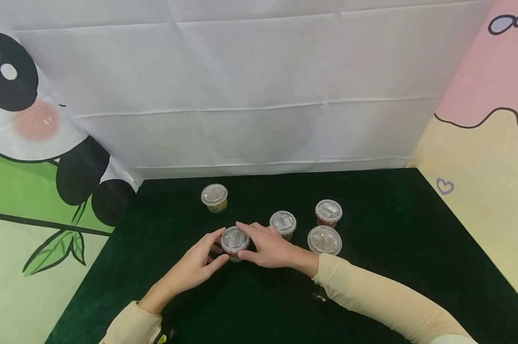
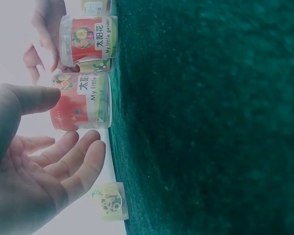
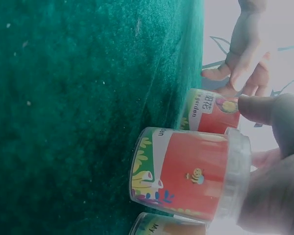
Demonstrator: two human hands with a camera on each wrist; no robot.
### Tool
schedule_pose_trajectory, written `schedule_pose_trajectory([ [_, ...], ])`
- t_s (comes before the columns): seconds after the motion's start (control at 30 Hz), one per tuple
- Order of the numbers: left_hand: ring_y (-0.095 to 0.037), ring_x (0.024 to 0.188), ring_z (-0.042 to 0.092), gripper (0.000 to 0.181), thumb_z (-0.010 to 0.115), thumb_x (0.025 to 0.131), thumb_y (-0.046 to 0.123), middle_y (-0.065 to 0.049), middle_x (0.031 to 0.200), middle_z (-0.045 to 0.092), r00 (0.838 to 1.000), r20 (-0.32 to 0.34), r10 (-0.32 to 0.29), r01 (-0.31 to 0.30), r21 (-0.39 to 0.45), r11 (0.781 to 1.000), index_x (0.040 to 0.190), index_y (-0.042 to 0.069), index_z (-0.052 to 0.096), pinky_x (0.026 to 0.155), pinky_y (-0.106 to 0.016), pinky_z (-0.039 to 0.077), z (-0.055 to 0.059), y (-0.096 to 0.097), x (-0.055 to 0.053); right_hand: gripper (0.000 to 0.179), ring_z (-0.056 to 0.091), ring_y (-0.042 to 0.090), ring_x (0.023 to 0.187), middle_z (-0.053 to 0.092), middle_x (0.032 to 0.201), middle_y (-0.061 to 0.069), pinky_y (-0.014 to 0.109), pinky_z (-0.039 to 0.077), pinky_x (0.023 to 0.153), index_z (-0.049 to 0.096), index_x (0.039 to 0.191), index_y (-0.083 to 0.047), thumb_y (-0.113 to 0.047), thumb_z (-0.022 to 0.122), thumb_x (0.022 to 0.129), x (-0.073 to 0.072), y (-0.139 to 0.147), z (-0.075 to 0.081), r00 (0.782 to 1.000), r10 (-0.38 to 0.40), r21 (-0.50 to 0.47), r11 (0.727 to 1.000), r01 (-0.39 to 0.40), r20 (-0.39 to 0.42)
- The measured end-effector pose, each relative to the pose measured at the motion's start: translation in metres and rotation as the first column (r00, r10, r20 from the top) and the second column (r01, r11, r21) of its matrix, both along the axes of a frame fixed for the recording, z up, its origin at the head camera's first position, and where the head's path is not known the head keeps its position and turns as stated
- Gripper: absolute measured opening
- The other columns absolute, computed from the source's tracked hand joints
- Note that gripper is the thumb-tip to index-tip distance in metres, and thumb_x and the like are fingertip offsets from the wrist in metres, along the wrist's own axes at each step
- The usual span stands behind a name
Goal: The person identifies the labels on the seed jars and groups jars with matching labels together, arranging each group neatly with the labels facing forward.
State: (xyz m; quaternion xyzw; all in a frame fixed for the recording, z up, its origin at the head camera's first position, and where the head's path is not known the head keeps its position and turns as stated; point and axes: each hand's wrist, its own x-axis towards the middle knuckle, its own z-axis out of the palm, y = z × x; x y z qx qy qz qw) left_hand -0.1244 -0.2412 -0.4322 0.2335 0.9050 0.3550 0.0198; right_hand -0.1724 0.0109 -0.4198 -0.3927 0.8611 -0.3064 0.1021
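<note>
A small lidded plastic cup (image 1: 235,240) with a red "My little garden" label stands between the two hands. My right hand (image 1: 269,246) holds it from the right, index finger at the far rim and thumb at the near side; in the right wrist view the thumb (image 3: 257,108) meets its lid edge. From the left, my left hand (image 1: 194,263) curves loosely around the cup with fingers spread. In the left wrist view its thumb overlaps the red label (image 2: 71,107), while the other fingers lie beside the cup, palm empty.
Behind the hands stands a yellowish lidded cup (image 1: 214,197). Right of it are another lidded cup (image 1: 283,223), partly behind the right hand, a red-labelled one (image 1: 329,211), and one (image 1: 325,240) close by the right wrist. Dark green cloth (image 1: 250,306) covers the table; a white curtain (image 1: 259,95) hangs behind.
</note>
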Motion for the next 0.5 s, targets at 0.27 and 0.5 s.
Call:
schedule_pose_trajectory([
  [0.27, -0.020, 0.106, 0.064, 0.062, 0.067, 0.101, 0.022, -0.007, 0.128, 0.055, 0.999, -0.046, -0.003, 0.005, 0.038, 0.999, 0.154, 0.010, 0.037, 0.076, -0.027, 0.057, 0.005, 0.004, -0.002, 0.072, 0.059, 0.011, 0.085, 0.050, 0.140, 0.011, 0.031, 0.048, 0.082, 0.029, 0.160, -0.013, -0.033, 0.065, 0.101, -0.002, 0.006, 0.000, 0.996, 0.014, -0.099, 0.995, -0.006, 0.087],
  [0.5, -0.021, 0.106, 0.064, 0.062, 0.066, 0.101, 0.021, -0.008, 0.129, 0.053, 0.998, -0.056, -0.007, 0.009, 0.045, 0.999, 0.154, 0.011, 0.035, 0.075, -0.027, 0.057, 0.014, 0.009, -0.007, 0.071, 0.057, 0.015, 0.094, 0.046, 0.141, 0.014, 0.034, 0.055, 0.080, 0.028, 0.160, -0.009, -0.025, 0.065, 0.101, -0.006, 0.010, 0.004, 0.987, 0.050, -0.224, 0.975, -0.015, 0.151],
])
